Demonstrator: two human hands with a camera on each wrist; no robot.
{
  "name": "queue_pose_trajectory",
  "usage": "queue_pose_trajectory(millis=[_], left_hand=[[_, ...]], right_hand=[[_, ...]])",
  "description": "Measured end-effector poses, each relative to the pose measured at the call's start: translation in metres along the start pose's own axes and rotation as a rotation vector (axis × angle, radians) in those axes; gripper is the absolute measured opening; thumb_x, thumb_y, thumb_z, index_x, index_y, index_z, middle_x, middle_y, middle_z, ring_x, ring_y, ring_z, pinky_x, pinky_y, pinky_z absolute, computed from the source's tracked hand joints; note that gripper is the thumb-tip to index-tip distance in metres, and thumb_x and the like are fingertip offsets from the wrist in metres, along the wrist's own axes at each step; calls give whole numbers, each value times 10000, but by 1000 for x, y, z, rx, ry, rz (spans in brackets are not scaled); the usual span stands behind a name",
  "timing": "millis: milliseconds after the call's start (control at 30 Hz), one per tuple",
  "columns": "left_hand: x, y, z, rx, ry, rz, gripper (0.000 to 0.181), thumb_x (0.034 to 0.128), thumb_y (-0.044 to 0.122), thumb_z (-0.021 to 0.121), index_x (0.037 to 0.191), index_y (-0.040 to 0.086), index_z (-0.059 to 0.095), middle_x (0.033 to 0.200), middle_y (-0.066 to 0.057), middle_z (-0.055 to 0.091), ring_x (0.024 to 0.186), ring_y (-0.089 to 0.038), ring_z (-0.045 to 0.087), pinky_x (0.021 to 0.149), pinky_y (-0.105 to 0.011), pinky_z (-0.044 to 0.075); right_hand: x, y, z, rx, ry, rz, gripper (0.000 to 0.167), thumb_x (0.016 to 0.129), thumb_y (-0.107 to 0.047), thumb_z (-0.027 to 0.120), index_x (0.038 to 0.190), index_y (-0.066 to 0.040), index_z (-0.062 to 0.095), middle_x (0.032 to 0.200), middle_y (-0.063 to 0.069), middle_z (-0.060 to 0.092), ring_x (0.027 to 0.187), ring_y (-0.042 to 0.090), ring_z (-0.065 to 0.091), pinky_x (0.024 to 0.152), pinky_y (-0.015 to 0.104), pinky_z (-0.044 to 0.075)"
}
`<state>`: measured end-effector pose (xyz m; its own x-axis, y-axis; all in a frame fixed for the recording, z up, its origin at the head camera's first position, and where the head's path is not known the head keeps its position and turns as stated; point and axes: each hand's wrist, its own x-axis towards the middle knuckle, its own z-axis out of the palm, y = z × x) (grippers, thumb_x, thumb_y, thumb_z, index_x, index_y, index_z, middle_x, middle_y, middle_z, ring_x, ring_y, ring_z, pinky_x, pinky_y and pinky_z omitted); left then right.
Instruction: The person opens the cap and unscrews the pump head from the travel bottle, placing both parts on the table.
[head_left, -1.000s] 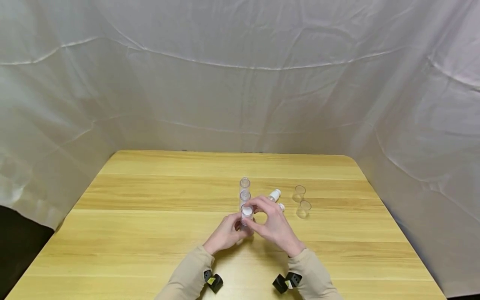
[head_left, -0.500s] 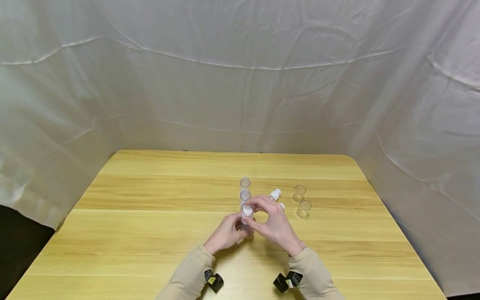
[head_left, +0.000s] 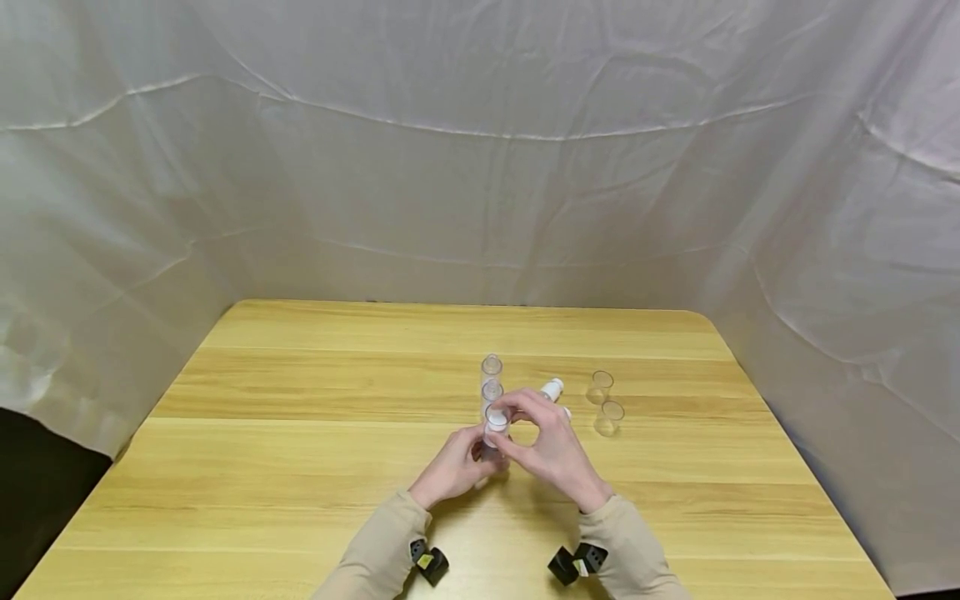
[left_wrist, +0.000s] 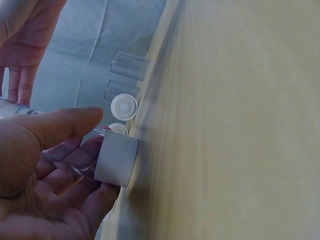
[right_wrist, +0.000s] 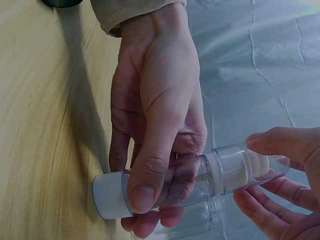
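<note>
Gripping, item one: left hand (head_left: 454,465) — fingers and thumb curled round the clear lower body of one bottle (head_left: 497,435), just above its white base (right_wrist: 108,196). Item two: right hand (head_left: 551,446), thumb and fingers pinching the clear upper sleeve (right_wrist: 231,167) of that same bottle, a white part showing inside it. From my remote feed I place this bottle upright at the near middle of the wooden table (head_left: 285,467), between both hands; I cannot tell whether its base touches the wood.

Further stock, as I see it: two clear containers, one nearer (head_left: 492,392) and one farther (head_left: 492,367), standing in line behind the bottle. One white-topped piece (head_left: 552,389) beyond the right hand, and a second (head_left: 567,413) mostly hidden by it. Two clear cups, a far one (head_left: 600,387) and a near one (head_left: 610,419) — grouped to the right.
</note>
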<state>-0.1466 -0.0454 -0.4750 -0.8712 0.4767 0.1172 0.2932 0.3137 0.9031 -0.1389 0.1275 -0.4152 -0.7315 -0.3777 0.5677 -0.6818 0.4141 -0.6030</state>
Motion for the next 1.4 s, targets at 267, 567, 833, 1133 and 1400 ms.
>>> queue_pose_trajectory(millis=[267, 567, 833, 1133, 1400], left_hand=[[0, -2, 1, 24, 17, 22, 303, 890, 94, 725, 1182, 40, 667, 1156, -142, 727, 1076, -259, 655, 986, -322, 520], [1, -2, 3, 16, 22, 15, 318, 895, 102, 730, 1193, 15, 665, 1172, -167, 715, 1070, -253, 646, 973, -312, 513], [1, 1, 2, -49, 0, -5, 249, 893, 69, 719, 1129, -3, 681, 1144, -180, 713, 1059, -271, 651, 961, -318, 519], [0, 3, 3, -66, -7, -24, 245, 894, 48, 702, 1132, 0, 670, 1148, -185, 713, 1095, -333, 667, 1015, -485, 531], [1, 1, 4, -64, -4, -25, 241, 890, 33, 698, 1124, -13, 663, 1139, -190, 712, 1094, -339, 673, 1020, -451, 535]], right_hand=[[0, 1, -2, 43, 31, -40, 342, 774, 33, 808, 1085, -20, 675, 1014, 93, 712, 875, 189, 660, 828, 302, 622], [1, 2, -6, 94, 108, -60, 337, 785, 41, 803, 1092, -20, 679, 1030, 122, 712, 875, 222, 662, 854, 299, 617], [0, 1, -8, 173, 225, -42, 359, 766, 107, 789, 1092, 25, 664, 1041, 175, 694, 909, 150, 643, 877, 229, 601], [-1, 3, -12, 187, 315, -21, 371, 768, 138, 769, 1110, 43, 660, 1054, 209, 688, 949, 100, 650, 891, 192, 585], [-10, 8, -22, 62, 286, 45, 359, 768, 72, 806, 1090, -4, 668, 1046, 137, 700, 932, 128, 651, 876, 178, 585]])
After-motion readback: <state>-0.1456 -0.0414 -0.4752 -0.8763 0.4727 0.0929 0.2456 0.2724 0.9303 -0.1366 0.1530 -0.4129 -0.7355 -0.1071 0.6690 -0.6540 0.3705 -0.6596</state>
